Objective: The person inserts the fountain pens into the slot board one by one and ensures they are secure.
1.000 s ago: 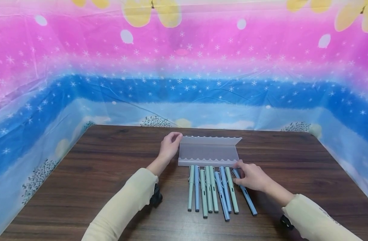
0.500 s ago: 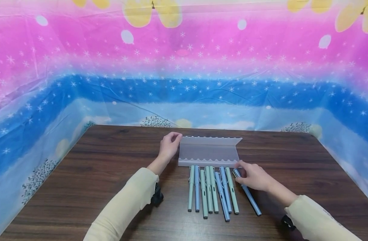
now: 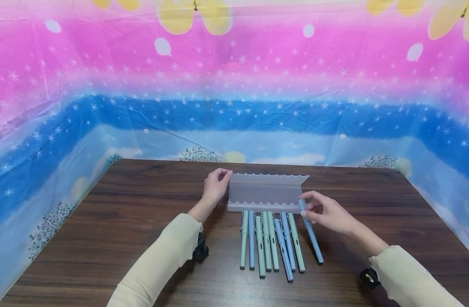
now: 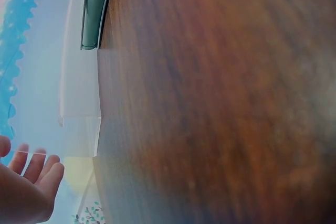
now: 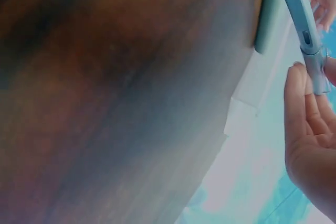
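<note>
A translucent pen rack (image 3: pixel 265 194) with scalloped edges stands on the table in the head view. My left hand (image 3: pixel 216 186) pinches its upper left corner; in the left wrist view, the fingers (image 4: pixel 42 169) show at the clear side wall. Near the rack's right end, my right hand (image 3: pixel 330 212) holds a blue pen (image 3: pixel 313 241) by its cap between thumb and fingers. That pen slants, cap end raised towards the rack. The right wrist view shows the blue pen (image 5: pixel 298 11) with its cap at the fingertips (image 5: pixel 296 72).
Several capped green and blue pens lie in a loose row in front of the rack, among them a green pen (image 3: pixel 243 245) at the left end and another green pen (image 3: pixel 296 247) at the right. The wooden table (image 3: pixel 142 196) ends at a patterned cloth (image 3: pixel 234 115) behind.
My right hand has taken up the rightmost blue pen by its cap and brought it up towards the rack's right end. My left hand has stayed at the rack's corner.
</note>
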{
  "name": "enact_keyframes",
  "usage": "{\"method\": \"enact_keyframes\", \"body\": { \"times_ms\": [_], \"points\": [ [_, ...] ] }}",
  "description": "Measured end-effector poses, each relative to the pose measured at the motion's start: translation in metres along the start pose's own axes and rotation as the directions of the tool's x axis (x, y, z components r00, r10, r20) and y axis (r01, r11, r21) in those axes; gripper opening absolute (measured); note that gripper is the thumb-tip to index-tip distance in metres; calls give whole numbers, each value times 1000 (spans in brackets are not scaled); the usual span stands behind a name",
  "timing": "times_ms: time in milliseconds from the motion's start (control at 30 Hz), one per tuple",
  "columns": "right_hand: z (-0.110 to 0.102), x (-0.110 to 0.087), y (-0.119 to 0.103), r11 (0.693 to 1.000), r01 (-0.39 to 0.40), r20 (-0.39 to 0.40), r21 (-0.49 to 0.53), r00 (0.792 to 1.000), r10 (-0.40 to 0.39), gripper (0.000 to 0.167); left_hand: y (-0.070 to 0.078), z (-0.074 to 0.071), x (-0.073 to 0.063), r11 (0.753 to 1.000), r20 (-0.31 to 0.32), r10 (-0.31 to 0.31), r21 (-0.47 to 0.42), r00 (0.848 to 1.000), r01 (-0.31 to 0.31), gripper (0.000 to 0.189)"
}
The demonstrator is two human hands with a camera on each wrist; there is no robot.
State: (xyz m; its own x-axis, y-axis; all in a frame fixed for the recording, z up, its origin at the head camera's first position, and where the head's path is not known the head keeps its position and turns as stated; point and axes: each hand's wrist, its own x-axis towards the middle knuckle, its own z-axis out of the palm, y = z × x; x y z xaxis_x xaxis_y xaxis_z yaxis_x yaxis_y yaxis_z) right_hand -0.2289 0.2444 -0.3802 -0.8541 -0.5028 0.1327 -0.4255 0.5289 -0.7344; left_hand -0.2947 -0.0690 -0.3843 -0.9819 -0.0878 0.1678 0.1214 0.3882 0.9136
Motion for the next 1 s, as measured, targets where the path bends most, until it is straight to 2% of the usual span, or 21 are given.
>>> {"method": "enact_keyframes", "body": {
  "times_ms": [233,333,1000],
  "points": [
    [-11,5,-4,1000,-22,-92,11,995,23,40,-2,0,0,1000,2,0,-6,1000,0,24],
    [-15,8,-5,1000,-6,-125,15,992,8,41,-2,0,0,1000,2,1,-5,1000,-1,25],
    [-39,26,-12,997,66,-248,-44,966,-75,42,-1,0,1,1000,-7,8,4,1000,-8,25]
  ]
}}
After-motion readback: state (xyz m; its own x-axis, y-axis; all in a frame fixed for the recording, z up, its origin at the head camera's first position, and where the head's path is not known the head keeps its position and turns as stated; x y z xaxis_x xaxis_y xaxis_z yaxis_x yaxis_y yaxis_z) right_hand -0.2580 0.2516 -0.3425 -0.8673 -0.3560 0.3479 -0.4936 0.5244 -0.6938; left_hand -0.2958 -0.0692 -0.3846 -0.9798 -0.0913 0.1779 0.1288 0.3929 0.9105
